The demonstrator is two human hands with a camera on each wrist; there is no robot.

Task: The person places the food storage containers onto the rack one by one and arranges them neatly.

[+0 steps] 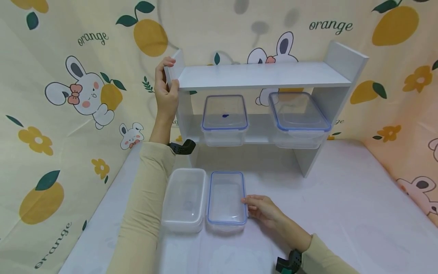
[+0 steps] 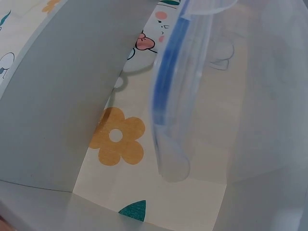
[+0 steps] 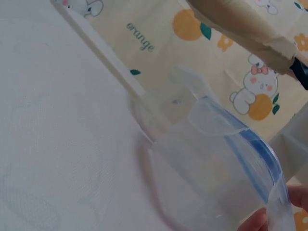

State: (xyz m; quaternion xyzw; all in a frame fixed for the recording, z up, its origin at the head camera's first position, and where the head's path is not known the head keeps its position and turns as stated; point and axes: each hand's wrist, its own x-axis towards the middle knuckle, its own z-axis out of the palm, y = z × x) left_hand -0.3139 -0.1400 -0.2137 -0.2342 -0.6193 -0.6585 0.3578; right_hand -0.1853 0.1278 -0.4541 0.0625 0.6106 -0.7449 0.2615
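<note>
My left hand (image 1: 166, 89) grips the front edge of the white shelf's (image 1: 256, 77) left side panel near the top, thumb to the front. On the table, my right hand (image 1: 263, 209) pinches the right edge of a clear plastic food container (image 1: 226, 198) with a blue-rimmed lid. In the right wrist view, fingertips (image 3: 255, 220) hold that container's (image 3: 192, 163) side flap. A frosted container (image 1: 184, 199) without a blue rim stands just left of it. Two more blue-rimmed containers sit on the middle board, one on the left (image 1: 224, 118) and a larger one on the right (image 1: 299, 118).
The shelf stands at the back of the white-covered table (image 1: 345, 213). Its right side panel (image 1: 328, 110) reaches down to the table. A patterned cloth (image 1: 212, 26) with oranges and rabbits hangs behind and along both sides.
</note>
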